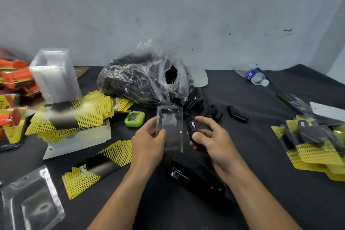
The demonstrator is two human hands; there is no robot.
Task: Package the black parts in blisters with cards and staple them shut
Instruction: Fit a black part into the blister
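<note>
My left hand (148, 144) grips a clear plastic blister (170, 127) by its left edge, holding it upright above the table. Beside it, my right hand (211, 136) pinches a black part (193, 129) with a purple label. A black stapler (196, 175) lies on the dark cloth just below both hands. One yellow-and-black card (97, 169) lies flat to the left of my left forearm. A clear bag (145, 76) full of black parts sits behind the hands, with loose black parts (237, 115) spilled to its right.
A stack of yellow cards (74, 115) and a stack of clear blisters (54, 74) stand at the left. A green timer (134, 118), a loose blister (31, 201), orange packaged items (13, 117), finished packs (313, 142) at the right and a water bottle (256, 77) are also on the table.
</note>
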